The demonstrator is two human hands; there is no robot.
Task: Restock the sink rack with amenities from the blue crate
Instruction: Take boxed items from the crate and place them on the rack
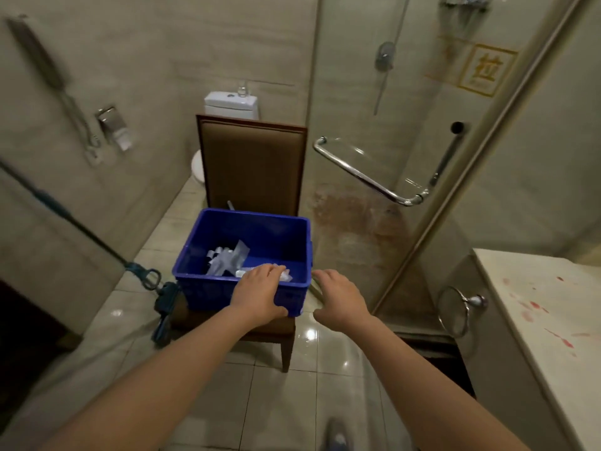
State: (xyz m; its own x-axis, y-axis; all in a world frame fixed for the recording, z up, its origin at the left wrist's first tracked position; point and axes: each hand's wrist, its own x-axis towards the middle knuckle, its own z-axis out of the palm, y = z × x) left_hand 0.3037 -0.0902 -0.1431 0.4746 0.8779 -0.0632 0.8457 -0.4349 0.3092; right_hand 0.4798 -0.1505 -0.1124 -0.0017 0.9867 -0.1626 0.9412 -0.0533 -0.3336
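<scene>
One character is legible, "拉", printed in gold within a square gold-framed sign [487, 71] stuck on the glass shower door [468, 177]; the smaller line beneath it is too blurred to be read.

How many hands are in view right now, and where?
2. The left hand lies over the blue crate's near rim, fingers by the wrapped packets; the right hand hovers open just outside its right near corner.

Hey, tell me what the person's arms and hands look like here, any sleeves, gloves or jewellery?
The left arm and the right arm are bare down to the frame's lower edge, with no sleeves in view. The left hand and the right hand wear no gloves, and no watch, bracelet or ring shows on either.
</scene>
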